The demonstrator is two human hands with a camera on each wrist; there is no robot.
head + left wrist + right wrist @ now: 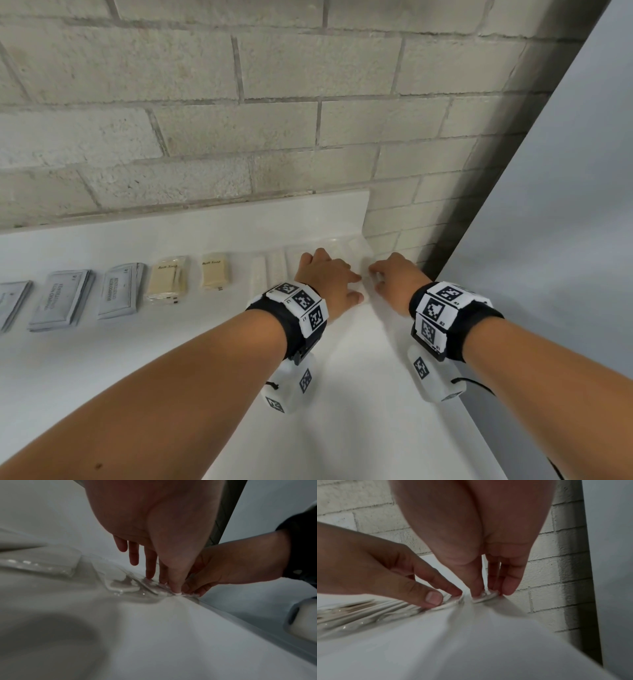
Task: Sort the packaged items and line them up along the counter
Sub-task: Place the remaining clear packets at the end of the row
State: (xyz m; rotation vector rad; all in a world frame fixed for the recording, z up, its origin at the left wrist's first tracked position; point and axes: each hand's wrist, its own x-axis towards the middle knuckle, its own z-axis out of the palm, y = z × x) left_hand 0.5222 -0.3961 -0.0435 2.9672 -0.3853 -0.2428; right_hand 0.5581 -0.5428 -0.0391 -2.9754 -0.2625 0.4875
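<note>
Both hands work at the counter's (342,394) far right end, by the wall. My left hand (329,277) lies over clear plastic packets (342,248), its straight fingers (150,573) pressing one clear packet (123,584) down. My right hand (376,277) pinches a small clear packet (486,596) between thumb and fingertips, right beside the left hand (445,596). More clear packets (385,609) lie fanned out under the left hand. To the left runs a row: grey shampoo sachets (60,296), beige bath soaps (168,279) and white wrapped items (258,277).
A painted brick wall (274,120) rises behind the counter's low backsplash (205,219). A grey panel (565,205) runs along the counter's right edge, close to my right wrist. Bare white counter stretches toward me in front of the row.
</note>
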